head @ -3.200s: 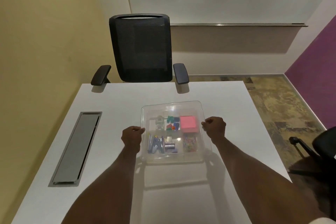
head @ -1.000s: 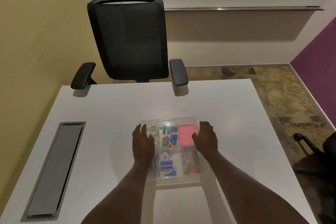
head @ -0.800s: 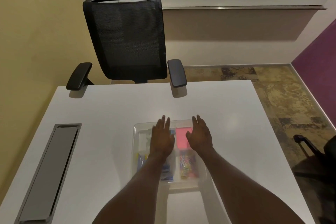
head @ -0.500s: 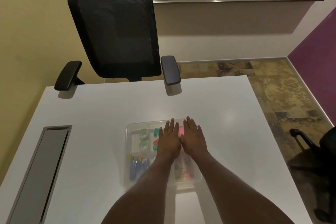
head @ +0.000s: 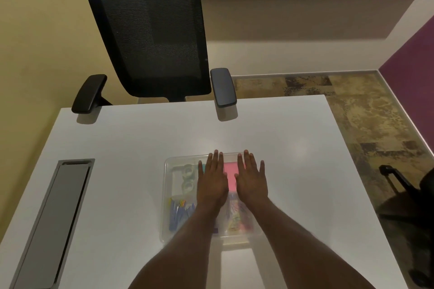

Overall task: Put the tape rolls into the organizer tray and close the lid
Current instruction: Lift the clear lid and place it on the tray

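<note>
1. Both palms flat on the clear lid [head: 178,195] of the organizer tray [head: 164,230]. Left hand [head: 212,183] over the middle, right hand [head: 251,183] toward the right side. Fingers spread and extended, gripping nothing; this is a press, not a hold.
2. Tape rolls [head: 187,179]: two clear rolls, one behind the other, in the far-left compartment, visible through the lid. Judged already stowed.
3. Other contents: pink sticky-note pad [head: 230,176] between my hands; blue clips or pins [head: 179,212] near-left; coloured paper clips [head: 239,218] near-right, blurred.
4. Why flat palms: I judge that spreading the load over the lid seats it evenly without tilting the tray. Fingertips reach the far rim, where a catch would likely be.
5. Tray sits on the white table [head: 117,148], well apart from the grey cable hatch [head: 54,218] on my left.
6. Cannot tell whether the lid is fully snapped at every edge; near edge hidden by my forearms.
</note>
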